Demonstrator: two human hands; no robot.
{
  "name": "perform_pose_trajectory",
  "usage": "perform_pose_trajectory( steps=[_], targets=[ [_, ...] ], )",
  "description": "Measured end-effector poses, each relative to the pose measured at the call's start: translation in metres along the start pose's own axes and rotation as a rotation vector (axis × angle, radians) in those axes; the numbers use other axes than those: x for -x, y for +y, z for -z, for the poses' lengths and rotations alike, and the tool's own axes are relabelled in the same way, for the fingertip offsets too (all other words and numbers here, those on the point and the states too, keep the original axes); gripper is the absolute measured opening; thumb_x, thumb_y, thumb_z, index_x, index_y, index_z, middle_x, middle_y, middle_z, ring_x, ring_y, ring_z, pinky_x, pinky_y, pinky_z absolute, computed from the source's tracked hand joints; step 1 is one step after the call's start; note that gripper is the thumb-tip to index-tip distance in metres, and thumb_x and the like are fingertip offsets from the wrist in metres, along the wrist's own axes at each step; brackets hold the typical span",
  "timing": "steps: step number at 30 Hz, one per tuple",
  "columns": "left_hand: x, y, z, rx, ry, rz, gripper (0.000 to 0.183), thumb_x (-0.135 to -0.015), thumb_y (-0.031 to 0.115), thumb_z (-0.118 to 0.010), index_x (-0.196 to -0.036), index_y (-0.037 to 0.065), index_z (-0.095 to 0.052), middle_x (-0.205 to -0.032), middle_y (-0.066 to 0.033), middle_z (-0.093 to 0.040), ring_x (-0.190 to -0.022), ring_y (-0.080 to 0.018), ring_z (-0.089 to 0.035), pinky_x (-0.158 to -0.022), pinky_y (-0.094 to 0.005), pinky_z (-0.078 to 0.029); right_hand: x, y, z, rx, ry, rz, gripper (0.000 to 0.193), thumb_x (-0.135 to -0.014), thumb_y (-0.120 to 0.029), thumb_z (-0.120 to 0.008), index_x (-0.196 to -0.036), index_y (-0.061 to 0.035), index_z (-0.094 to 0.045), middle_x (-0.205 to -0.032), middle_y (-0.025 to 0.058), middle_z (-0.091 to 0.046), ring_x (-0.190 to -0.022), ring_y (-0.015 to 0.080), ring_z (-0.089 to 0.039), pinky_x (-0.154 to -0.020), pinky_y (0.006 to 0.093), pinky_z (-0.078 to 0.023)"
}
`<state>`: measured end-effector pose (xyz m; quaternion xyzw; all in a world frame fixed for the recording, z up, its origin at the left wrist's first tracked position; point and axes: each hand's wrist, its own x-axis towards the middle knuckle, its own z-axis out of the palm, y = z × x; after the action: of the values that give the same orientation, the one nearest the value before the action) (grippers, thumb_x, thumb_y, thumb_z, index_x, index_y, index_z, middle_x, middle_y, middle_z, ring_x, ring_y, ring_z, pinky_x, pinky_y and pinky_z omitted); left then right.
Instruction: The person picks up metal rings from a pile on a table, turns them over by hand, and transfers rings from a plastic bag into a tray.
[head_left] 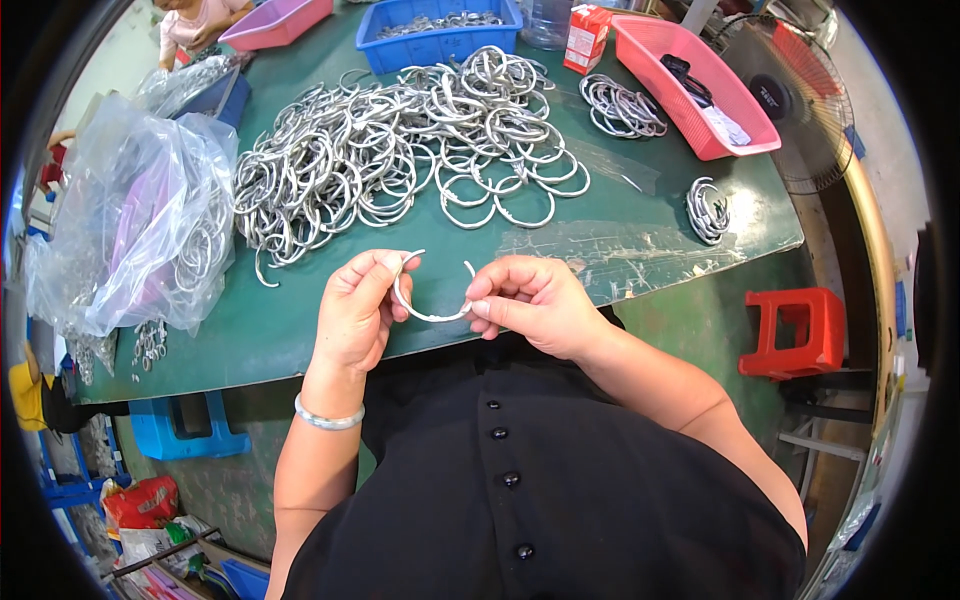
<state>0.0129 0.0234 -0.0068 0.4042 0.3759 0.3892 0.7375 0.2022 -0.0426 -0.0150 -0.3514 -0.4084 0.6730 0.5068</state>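
An open, C-shaped silver metal bangle [432,318] is held up between my two hands, its gap facing away from me. My left hand [357,305] pinches one side of it between thumb and fingers. On the other side, my right hand [535,303] grips it with thumb and curled fingers. Beyond my hands, a large heap of similar silver bangles [340,160] covers the middle of the green table [400,345]. To the right lie a smaller pile of bangles [622,107] and a little stack of bangles [708,212].
Clear plastic bags [150,220] bulge at the table's left. At the back stand a blue bin [440,45] of metal pieces, a red-and-white carton [586,40] and a pink basket [700,130]. A fan [790,100] is beyond; a red stool [795,335] is at right.
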Motion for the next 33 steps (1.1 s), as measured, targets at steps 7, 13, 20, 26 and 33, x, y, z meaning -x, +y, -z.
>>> perform_pose_trajectory(
  steps=[7, 13, 20, 26, 33],
  targets=[
    [0.009, 0.005, -0.005, -0.067, 0.026, -0.159, 0.022, -0.087, 0.017, -0.046, -0.089, -0.003, -0.056, -0.06, -0.0034, -0.052, -0.05, -0.0088, -0.046, -0.048, -0.0195, -0.038, 0.002, 0.01, -0.002, 0.055, -0.01, 0.195, 0.009, -0.082, 0.001, -0.052, -0.09, 0.0001, -0.056, -0.087, 0.0094, -0.059, -0.076, 0.0132, -0.059, -0.064, 0.0235, -0.049],
    [0.022, 0.0, -0.01, -0.05, -0.022, -0.175, 0.029, -0.089, 0.021, -0.042, -0.098, -0.004, -0.054, -0.071, -0.0052, -0.055, -0.06, -0.0108, -0.05, -0.056, -0.0224, -0.041, 0.002, 0.01, 0.0, 0.25, 0.034, 0.377, 0.009, -0.081, 0.005, -0.051, -0.088, 0.0008, -0.056, -0.089, 0.0101, -0.059, -0.077, 0.014, -0.058, -0.068, 0.025, -0.048],
    [0.035, -0.007, -0.029, -0.112, -0.051, -0.113, 0.02, -0.078, 0.002, -0.054, -0.098, -0.001, -0.053, -0.076, -0.0039, -0.058, -0.065, -0.0094, -0.055, -0.06, -0.0213, -0.044, -0.002, 0.011, -0.002, 0.388, 0.057, 0.522, 0.012, -0.079, 0.009, -0.05, -0.086, 0.0016, -0.055, -0.089, 0.0109, -0.059, -0.077, 0.0144, -0.057, -0.068, 0.0255, -0.047],
    [0.037, -0.013, -0.036, -0.163, -0.095, -0.282, 0.017, -0.079, -0.006, -0.053, -0.094, 0.0, -0.052, -0.081, -0.0006, -0.055, -0.071, -0.0041, -0.051, -0.062, -0.0168, -0.041, -0.003, 0.009, -0.006, 0.535, 0.126, 0.694, 0.015, -0.074, 0.007, -0.057, -0.085, -0.0026, -0.058, -0.083, 0.0082, -0.061, -0.074, 0.0169, -0.06, -0.071, 0.0257, -0.047],
    [0.034, -0.016, -0.038, -0.196, -0.082, -0.314, 0.015, -0.078, -0.005, -0.054, -0.092, 0.0, -0.052, -0.08, 0.0002, -0.053, -0.068, -0.0033, -0.05, -0.061, -0.0155, -0.04, -0.002, 0.006, -0.002, 0.643, 0.119, 0.759, 0.018, -0.071, 0.008, -0.059, -0.084, -0.0031, -0.058, -0.082, 0.0084, -0.062, -0.074, 0.0199, -0.061, -0.07, 0.0269, -0.048]
  ],
)
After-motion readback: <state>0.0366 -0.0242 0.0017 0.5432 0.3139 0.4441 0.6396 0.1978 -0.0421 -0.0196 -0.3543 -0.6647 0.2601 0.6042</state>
